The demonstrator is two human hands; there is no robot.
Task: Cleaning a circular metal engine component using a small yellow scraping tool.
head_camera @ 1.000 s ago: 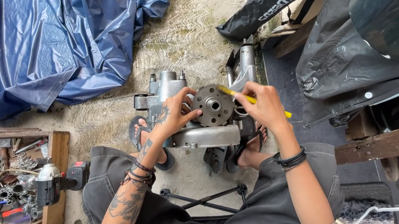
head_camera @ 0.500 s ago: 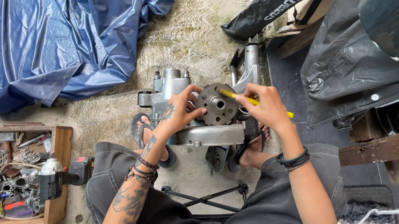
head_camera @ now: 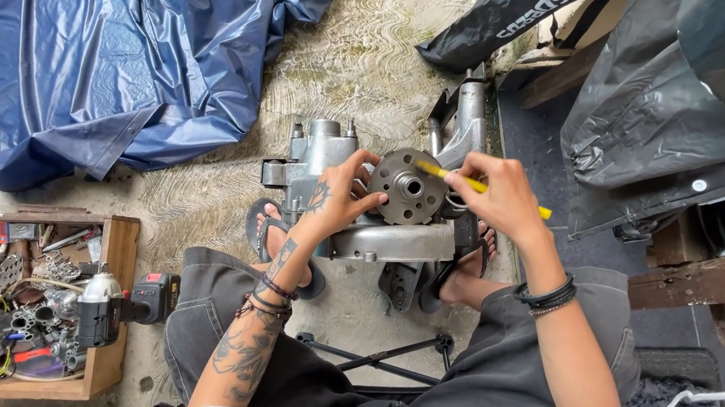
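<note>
Both forearms reach forward; the tattooed left hand (head_camera: 336, 198) spreads its fingers in a loose grip, the right hand (head_camera: 500, 193) pinches closed, wrist banded.
</note>
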